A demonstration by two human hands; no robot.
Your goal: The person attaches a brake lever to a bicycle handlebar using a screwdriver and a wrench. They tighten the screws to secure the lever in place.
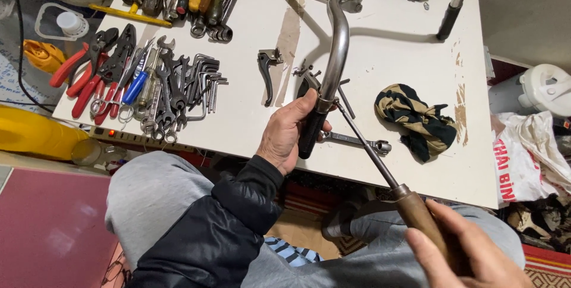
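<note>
While pliers (89, 77) and wrenches (178, 86) lie left on the white tabletop (392, 50), left hand (285, 136) fingers wrap the handlebar's (336, 50) black grip (310, 133); right hand (461, 252) fingers close round a wooden-handled screwdriver (380, 163), tip at the grip's end; striped rag (419, 118) further right.

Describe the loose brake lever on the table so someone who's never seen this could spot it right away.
On the white table, look between the spread of wrenches and hex keys on the left and the chrome handlebar. The brake lever lies alone there: small, dark, curved, unlike the straight tools beside it.
</note>
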